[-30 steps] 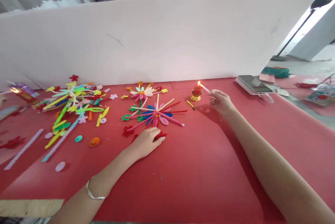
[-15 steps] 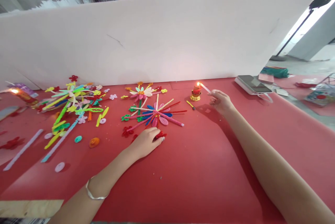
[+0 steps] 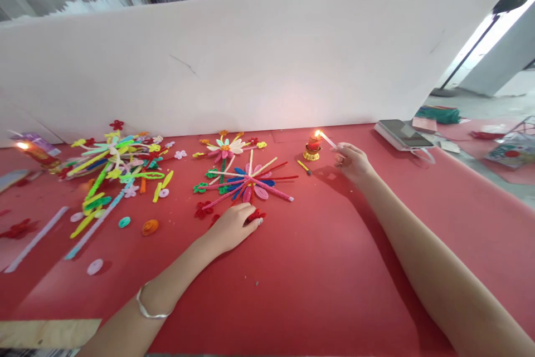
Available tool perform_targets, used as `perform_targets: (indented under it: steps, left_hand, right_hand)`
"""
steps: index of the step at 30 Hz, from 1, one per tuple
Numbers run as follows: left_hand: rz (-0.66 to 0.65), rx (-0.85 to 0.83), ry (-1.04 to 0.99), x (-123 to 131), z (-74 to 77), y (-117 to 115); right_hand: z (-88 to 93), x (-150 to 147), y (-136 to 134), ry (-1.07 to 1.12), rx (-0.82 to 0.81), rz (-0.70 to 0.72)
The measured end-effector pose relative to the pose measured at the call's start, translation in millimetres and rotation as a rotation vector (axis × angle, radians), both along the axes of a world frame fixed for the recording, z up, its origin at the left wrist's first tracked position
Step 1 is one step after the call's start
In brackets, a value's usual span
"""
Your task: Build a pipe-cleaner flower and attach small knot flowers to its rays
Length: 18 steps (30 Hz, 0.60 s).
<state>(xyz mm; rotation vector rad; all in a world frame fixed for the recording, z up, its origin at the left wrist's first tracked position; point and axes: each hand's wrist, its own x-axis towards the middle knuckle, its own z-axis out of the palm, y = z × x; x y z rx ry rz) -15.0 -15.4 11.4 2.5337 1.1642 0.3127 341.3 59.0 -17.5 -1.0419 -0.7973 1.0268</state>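
My right hand (image 3: 352, 162) pinches a thin whitish stick (image 3: 327, 140); its far tip meets the flame of a red candle (image 3: 314, 143) in a gold holder. My left hand (image 3: 236, 226) rests on the red table with its fingers curled over a small red fuzzy flower (image 3: 256, 215), which it partly hides. Just beyond that hand lies a pipe-cleaner flower (image 3: 251, 181) with pink and blue petals and long stems. A short yellow stick with a dark end (image 3: 305, 167) lies below the candle.
A white-and-pink fuzzy flower (image 3: 225, 148) lies near the white board (image 3: 251, 62). Colourful pipe-cleaner pieces (image 3: 112, 156) and a second lit candle (image 3: 37, 155) are at left. A phone-like device (image 3: 404, 134) sits at the back right.
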Motion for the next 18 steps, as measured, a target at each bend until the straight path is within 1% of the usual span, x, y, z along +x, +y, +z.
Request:
perform_targets:
  steps: [7,13,18]
  left_hand:
    - [0.000,-0.009,-0.004,0.5,0.4,-0.7]
    - [-0.004,-0.010,-0.005,-0.1,-1.6,-0.2]
    - [-0.011,-0.001,-0.008,-0.5,-2.0,0.0]
  right_hand:
    - [0.2,-0.7,0.4,0.065,-0.017,0.001]
    - [2.7,-3.1,-1.1,0.087,-0.018,0.000]
    - [0.8,-1.6,0.0,0.072,-0.016,0.006]
